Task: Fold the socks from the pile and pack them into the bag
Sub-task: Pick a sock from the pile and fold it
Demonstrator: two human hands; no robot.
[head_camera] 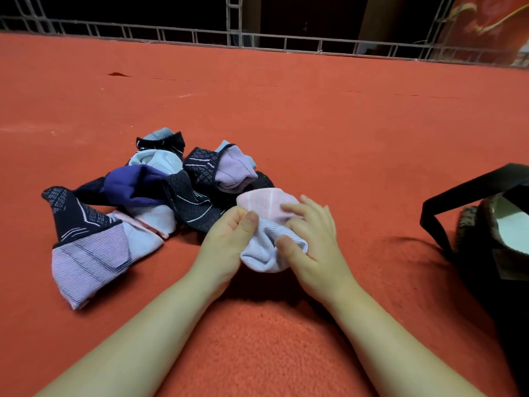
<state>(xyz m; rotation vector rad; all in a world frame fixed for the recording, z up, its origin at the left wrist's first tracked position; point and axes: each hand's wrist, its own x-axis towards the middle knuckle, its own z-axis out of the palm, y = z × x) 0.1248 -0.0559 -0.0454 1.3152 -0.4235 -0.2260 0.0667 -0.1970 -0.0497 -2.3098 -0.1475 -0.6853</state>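
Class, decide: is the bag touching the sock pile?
Apart. The head view shows bare orange carpet between the bag on the right and the sock pile.

Both forearms bare, entering from bottom edge, angled inward so the hands meet at frame centre. Left hand point(226, 239) palm facing right, fingers curled, thumb on top, pinching the left edge of a pale sock bundle point(267, 233). Right hand point(312, 239) back up, thumb pressed into the bundle's lower fold, fingers curled over its top, index fingertip on the pink part. Wrists roughly level, near each other. Hands not touching each other; bundle sits between them.
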